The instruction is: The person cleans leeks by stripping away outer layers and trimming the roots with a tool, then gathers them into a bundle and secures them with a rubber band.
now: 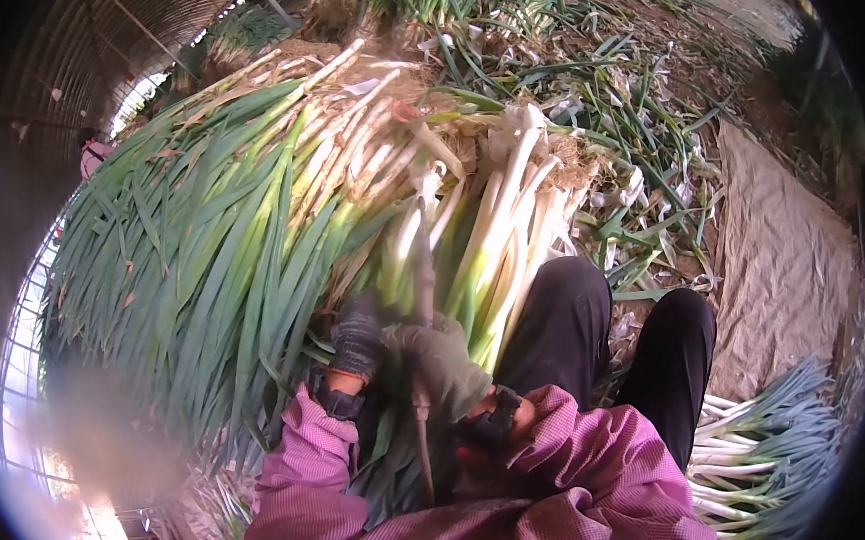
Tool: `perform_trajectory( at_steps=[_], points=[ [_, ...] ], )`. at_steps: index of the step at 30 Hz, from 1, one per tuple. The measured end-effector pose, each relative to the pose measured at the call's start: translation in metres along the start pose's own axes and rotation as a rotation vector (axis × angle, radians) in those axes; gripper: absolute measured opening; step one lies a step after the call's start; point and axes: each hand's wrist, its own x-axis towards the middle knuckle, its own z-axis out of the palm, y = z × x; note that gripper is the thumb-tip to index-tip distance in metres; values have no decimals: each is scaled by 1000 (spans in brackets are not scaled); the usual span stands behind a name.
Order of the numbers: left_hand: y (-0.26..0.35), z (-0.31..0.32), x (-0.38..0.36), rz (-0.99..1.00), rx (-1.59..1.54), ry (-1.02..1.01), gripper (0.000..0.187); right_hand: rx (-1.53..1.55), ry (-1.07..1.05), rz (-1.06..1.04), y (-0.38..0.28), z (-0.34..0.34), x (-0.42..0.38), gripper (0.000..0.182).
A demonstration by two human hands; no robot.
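Observation:
Both of my hands wear gloves and meet low in the middle of the view, in front of my body. My left hand point(357, 337), in a dark knitted glove, has its fingers blurred beside the green stalks. My right hand point(441, 362), in a grey-green glove, reaches across toward it, fingers hidden from view. Between them rises a long thin brownish stalk or stick point(422, 411). Just beyond lies a bunch of green onions point(509, 219) with white stems and roots pointing away from me. A large heap of green onions point(218, 215) spreads to the left.
Loose leaves and peelings point(644, 145) litter the ground at the right, beside a beige cloth point(783, 256). More onions point(757, 458) lie at the lower right. A person in pink point(94, 158) is at the far left. My knees point(566, 311) are bent close to the bunch.

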Motion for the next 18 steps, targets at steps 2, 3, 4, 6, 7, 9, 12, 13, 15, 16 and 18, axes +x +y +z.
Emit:
perform_trajectory(
  at_steps=[2,3,4,6,7,9,12,13,15,16,18],
  points=[
    [23,-24,5,-118,-37,-91,28,127,23,20,16,-4,18,26],
    [26,-25,4,-146,-25,-119,27,148,26,26,20,-6,20,26],
    [27,-23,3,-162,-11,-144,27,145,27,20,24,-6,23,26],
    [23,-11,2,-149,51,-171,26,115,30,-2,31,-5,27,25],
    [22,-5,1,-140,82,-188,26,91,37,7,32,-6,28,24],
    [20,4,0,-134,136,-224,25,44,54,49,24,-5,27,23],
    [19,10,0,-140,188,-271,24,-38,98,112,-10,4,27,22],
    [19,11,0,-134,195,-269,24,-67,115,127,-15,5,28,23],
    [19,13,1,-88,203,-225,25,-97,-1,51,4,-11,58,23],
    [20,14,1,-52,198,-182,25,-96,-8,35,6,-12,62,24],
    [20,16,1,-1,276,-170,27,-92,-20,4,10,-15,69,24]
  ],
)
